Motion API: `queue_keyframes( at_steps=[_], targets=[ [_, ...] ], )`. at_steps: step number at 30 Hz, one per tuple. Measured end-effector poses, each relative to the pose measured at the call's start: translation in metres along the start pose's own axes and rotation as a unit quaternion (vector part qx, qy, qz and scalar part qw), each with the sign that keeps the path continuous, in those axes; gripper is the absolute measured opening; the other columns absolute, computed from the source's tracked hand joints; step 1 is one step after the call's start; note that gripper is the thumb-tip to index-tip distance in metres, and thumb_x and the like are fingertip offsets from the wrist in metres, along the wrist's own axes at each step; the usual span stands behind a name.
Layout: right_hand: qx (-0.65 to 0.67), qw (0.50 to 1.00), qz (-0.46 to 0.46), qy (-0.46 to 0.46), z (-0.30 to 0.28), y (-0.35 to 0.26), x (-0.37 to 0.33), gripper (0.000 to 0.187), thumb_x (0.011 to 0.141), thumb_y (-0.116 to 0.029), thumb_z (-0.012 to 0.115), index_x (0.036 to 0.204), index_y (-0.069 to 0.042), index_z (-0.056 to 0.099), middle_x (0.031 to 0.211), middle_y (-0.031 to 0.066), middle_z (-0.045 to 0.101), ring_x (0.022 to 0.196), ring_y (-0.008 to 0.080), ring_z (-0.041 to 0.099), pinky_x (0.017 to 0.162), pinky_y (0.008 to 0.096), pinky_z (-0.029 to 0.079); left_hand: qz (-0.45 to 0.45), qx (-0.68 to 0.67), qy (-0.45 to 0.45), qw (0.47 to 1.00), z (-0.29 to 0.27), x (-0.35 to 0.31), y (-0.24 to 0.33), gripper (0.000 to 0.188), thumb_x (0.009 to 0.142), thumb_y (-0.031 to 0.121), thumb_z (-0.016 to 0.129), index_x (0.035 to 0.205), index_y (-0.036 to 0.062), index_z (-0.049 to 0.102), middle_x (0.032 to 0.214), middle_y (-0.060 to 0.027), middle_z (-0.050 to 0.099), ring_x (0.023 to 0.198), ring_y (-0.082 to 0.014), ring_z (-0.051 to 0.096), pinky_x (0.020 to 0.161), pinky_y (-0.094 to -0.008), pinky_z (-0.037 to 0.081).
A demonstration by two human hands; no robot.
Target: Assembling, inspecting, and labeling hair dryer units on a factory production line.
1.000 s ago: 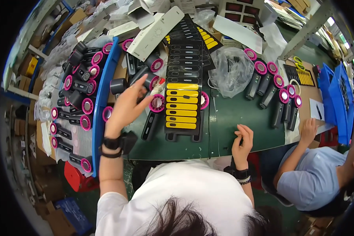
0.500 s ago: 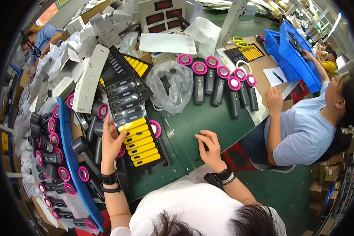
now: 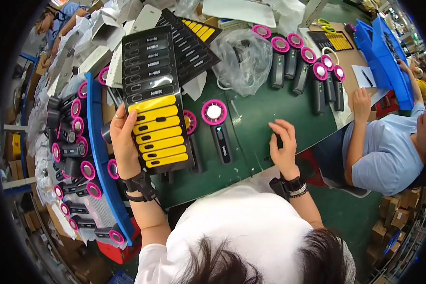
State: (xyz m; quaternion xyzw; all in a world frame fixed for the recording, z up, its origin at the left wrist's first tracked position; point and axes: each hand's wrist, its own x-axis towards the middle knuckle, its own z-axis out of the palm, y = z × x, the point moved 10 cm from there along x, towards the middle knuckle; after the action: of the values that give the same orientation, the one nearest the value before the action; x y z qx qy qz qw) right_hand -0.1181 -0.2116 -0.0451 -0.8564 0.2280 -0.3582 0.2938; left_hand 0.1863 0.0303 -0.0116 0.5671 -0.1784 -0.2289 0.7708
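My left hand (image 3: 124,142) grips the left edge of a sticker sheet (image 3: 151,68), thumb on top. Glossy black labels fill its far part; the near part shows yellow strips with dark slots. Just right of the sheet, a dark handheld fan (image 3: 222,144) with a pink-rimmed round head lies on the green table (image 3: 251,128). A second fan (image 3: 190,122) is partly covered by the sheet. Over the table at the right, my right hand (image 3: 283,144) hangs with fingers loosely bent and apart, holding nothing.
Several fans (image 3: 300,78) stand grouped at the back right, beside a clear plastic bag (image 3: 244,61). More sticker sheets (image 3: 189,52) lie behind. A blue-edged bin (image 3: 97,156) of fans borders the left. A co-worker (image 3: 383,142) sits at the right near blue trays (image 3: 381,61).
The view has shifted, so the table items appear higher and farther right. My left hand has moved the sticker sheet leftward, uncovering the fan beside it. My right hand remains empty.
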Motion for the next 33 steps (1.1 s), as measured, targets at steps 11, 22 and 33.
queue_keyframes(
  at_steps=[11,22,33],
  targets=[
    [0.104,0.97,-0.073,-0.207,0.052,-0.065,0.011,0.038,0.076,0.0,0.063,0.113,-0.008,0.061,0.1,0.0095,0.053,0.085,0.0219,0.054,0.073,0.0306,0.046,-0.003,-0.061,0.044,0.997,-0.013,-0.002,0.002,0.018,0.092,0.01,0.054,0.107,0.0015,0.058,0.097,-0.0085,0.067,0.082,-0.0137,0.066,0.07,-0.0228,0.053],
    [0.019,0.945,-0.158,-0.285,0.084,-0.072,0.0,0.044,0.074,-0.015,0.069,0.117,-0.016,0.061,0.086,0.0059,0.049,0.078,0.0218,0.048,0.075,0.0335,0.04,-0.007,-0.09,0.031,0.995,-0.018,-0.005,0.002,0.02,0.092,0.011,0.054,0.109,0.001,0.058,0.098,-0.0102,0.067,0.084,-0.0153,0.067,0.07,-0.0238,0.055],
    [-0.02,0.951,-0.203,-0.234,0.081,-0.08,0.003,0.041,0.074,-0.017,0.07,0.115,-0.017,0.062,0.096,0.0069,0.054,0.08,0.0226,0.051,0.075,0.0344,0.042,-0.005,-0.104,0.037,0.994,-0.022,-0.01,0.006,0.024,0.093,0.011,0.052,0.113,-0.001,0.056,0.102,-0.0117,0.066,0.088,-0.0174,0.067,0.075,-0.0257,0.054]
  ],
)
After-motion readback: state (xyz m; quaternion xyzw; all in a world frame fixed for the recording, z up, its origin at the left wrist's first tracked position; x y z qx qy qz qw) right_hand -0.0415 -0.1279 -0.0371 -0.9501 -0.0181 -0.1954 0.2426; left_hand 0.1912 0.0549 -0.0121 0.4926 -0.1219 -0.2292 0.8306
